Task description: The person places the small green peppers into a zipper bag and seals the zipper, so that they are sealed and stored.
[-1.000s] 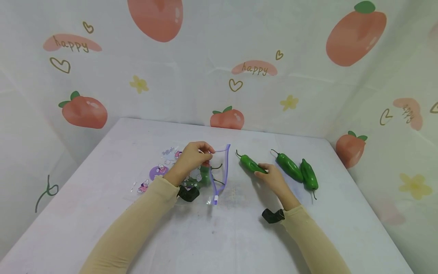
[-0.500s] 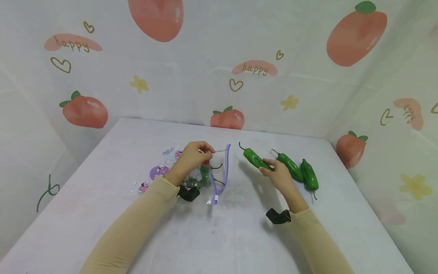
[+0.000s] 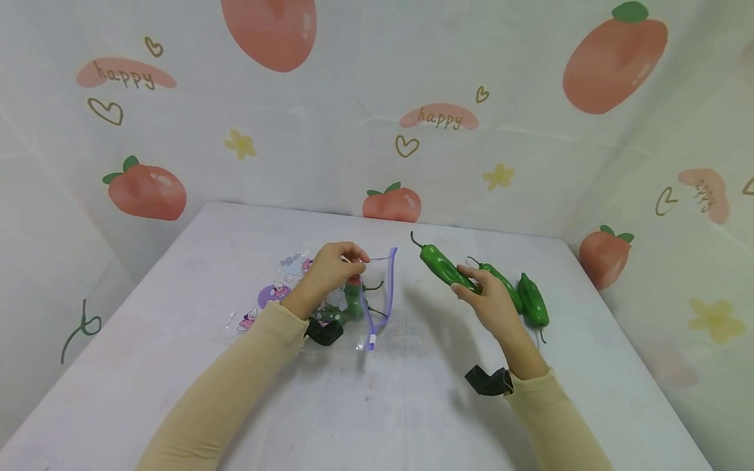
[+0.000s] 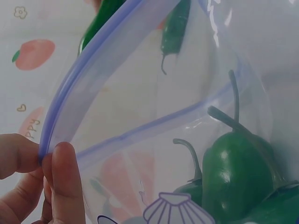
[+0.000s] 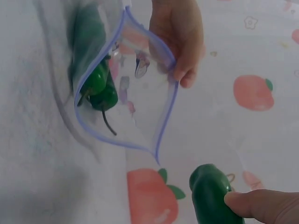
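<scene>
My left hand [image 3: 332, 269] pinches the upper rim of a clear zip bag [image 3: 390, 281] with a purple-blue zip edge and printed cartoon figures. The bag's mouth gapes toward the right. Inside it lie several green peppers [image 4: 236, 175] with their stems pointing at the opening. My right hand [image 3: 490, 302] grips the blunt end of another green pepper [image 3: 443, 264], lifted above the table to the right of the bag. This pepper tilts, its stem end pointing up and to the left. In the right wrist view, my thumb [image 5: 259, 205] presses on its side.
Two more green peppers lie on the white table [image 3: 377, 405] at the right: one pepper [image 3: 501, 281] partly behind my right hand, the other pepper [image 3: 533, 302] beside it. A fruit-printed cloth [image 3: 330, 131] hangs behind the table and along its sides.
My right hand has lifted its pepper off the table and moved it slightly right. The left hand and the bag have stayed in place.
</scene>
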